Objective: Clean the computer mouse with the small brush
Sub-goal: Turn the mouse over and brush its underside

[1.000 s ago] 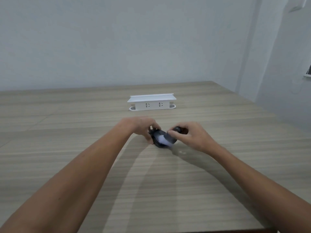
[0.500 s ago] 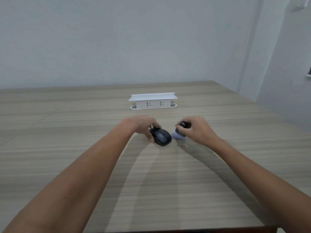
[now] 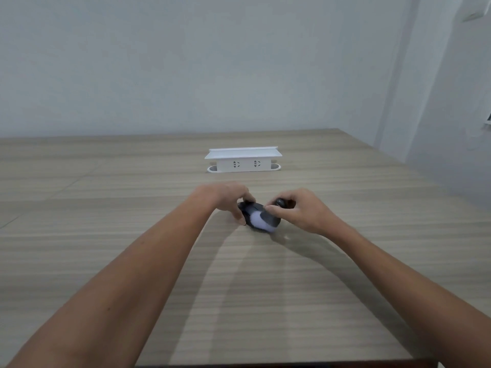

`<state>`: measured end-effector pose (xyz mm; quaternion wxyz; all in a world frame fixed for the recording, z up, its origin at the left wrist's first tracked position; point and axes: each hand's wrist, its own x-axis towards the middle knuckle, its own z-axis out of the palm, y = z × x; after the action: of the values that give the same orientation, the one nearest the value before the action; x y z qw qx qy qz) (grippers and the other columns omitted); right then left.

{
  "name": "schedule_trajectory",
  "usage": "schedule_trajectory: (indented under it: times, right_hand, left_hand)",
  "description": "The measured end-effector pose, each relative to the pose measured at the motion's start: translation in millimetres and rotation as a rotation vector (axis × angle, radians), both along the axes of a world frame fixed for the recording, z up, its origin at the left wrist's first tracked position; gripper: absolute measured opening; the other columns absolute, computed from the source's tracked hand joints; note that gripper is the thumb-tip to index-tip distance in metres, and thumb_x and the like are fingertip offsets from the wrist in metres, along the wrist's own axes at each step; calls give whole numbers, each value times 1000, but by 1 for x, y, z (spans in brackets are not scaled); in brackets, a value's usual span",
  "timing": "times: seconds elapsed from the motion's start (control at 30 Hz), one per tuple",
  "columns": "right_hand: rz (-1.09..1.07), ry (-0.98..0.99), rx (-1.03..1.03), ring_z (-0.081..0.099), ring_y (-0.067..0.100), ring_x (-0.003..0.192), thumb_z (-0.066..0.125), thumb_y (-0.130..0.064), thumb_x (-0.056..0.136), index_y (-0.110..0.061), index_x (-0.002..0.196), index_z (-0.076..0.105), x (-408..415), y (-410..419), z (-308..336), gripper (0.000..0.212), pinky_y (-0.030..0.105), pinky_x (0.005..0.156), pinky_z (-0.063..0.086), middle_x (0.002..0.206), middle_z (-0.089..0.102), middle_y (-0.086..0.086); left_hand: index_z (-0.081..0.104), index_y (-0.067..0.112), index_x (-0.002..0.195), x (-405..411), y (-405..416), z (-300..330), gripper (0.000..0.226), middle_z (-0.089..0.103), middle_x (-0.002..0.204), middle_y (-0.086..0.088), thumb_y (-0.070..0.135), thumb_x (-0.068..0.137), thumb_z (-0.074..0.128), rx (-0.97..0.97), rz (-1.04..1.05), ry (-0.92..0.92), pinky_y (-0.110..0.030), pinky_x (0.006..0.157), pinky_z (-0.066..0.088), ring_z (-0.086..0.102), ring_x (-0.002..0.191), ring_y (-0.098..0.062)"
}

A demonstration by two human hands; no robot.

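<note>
Forearms reach in from the bottom corners and meet near the middle of the table [image 3: 106,235], a pale wood-grain top running back to a plain wall [image 3: 186,62].

On the left, the left hand [image 3: 225,199] is curled over the black mouse [image 3: 248,212], thumb on the near side and fingers over the far end, pinning it to the table. The mouse lies flat on the wood, between the two hands and touching both.

Across the back of the mouse lies the pale lilac head of the brush [image 3: 259,219], bristles pressed onto the shell; it is blurred, so its edges are hard to make out. The dark handle of the brush runs up and right into the right hand [image 3: 300,212], which is closed around it, with the round black end of the handle showing above the knuckles.

Farther back on the table, well apart from the hands and roughly in line with them, stands a white socket box [image 3: 243,164] with a flat overhanging top and two outlets facing the camera.

At the far right the wall turns a corner.
</note>
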<state>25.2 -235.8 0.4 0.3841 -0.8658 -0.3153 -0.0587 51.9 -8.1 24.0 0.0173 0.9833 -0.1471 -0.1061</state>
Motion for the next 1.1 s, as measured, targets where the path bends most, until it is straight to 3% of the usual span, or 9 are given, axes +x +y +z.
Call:
schedule_trajectory:
  times: [0.17, 0.27, 0.37, 0.5, 0.67, 0.8, 0.97, 1.1]
  right_hand:
    - [-132, -166, -24, 67, 14, 75, 68, -15, 82, -11, 82, 80, 7, 0, 6, 12, 26, 67, 47, 76, 76, -1]
    - [-65, -140, 52, 67, 8, 75, 71, -21, 83, -16, 85, 81, -2, 11, 10, 12, 22, 68, 48, 78, 78, -5]
    - [-27, -109, -44, 68, 10, 77, 70, -22, 84, -18, 86, 81, -7, 13, 5, 12, 19, 67, 48, 79, 77, -5]
    - [-44, -152, -172, 66, 22, 70, 64, -16, 74, -15, 78, 79, -2, 12, 18, 16, 36, 64, 53, 70, 73, 3]
    - [22, -142, -43, 55, 0, 58, 70, -15, 82, -18, 84, 82, -9, 24, 17, 12, 16, 58, 41, 67, 70, -4]
    - [-17, -82, -227, 50, 11, 57, 67, -10, 75, -14, 74, 78, 2, 4, 16, 12, 28, 58, 40, 64, 68, 7]
    - [-55, -115, -34, 56, 3, 60, 71, -15, 81, -15, 79, 80, -4, 5, 11, 9, 13, 58, 41, 70, 73, 0]
    - [-26, -97, -56, 57, 2, 61, 73, -20, 81, -19, 83, 82, -4, 7, 3, 9, 15, 58, 41, 72, 74, -4]
  left_hand:
    - [64, 23, 130, 2, 1, -3, 62, 62, 124, -3, 40, 74, 84, 13, 6, -12, -44, 103, 45, 55, 118, -26]
    - [61, 25, 134, 0, 0, -2, 65, 62, 125, -2, 40, 75, 83, 23, 8, -10, -44, 103, 45, 55, 118, -25]
    - [61, 28, 134, -1, 1, -2, 64, 62, 125, 1, 41, 75, 82, 9, 19, -6, -46, 102, 46, 56, 117, -24]
    - [64, 26, 129, 0, 3, -4, 61, 63, 123, 0, 41, 73, 83, 8, 34, 1, -46, 101, 47, 57, 116, -26]
    - [63, 23, 128, -3, 0, -5, 60, 62, 121, -2, 42, 75, 83, 5, 42, -11, -44, 99, 47, 56, 113, -27]
    - [64, 20, 124, -3, 3, -7, 56, 62, 119, -5, 43, 76, 81, 6, 31, 1, -47, 97, 48, 57, 112, -29]
    - [63, 17, 127, -6, 0, -6, 58, 60, 120, -8, 44, 78, 79, 30, 24, 1, -43, 96, 48, 57, 111, -29]
    - [65, 18, 120, -8, 4, -9, 54, 61, 115, -7, 48, 77, 78, 22, 44, -10, -48, 94, 49, 59, 107, -30]
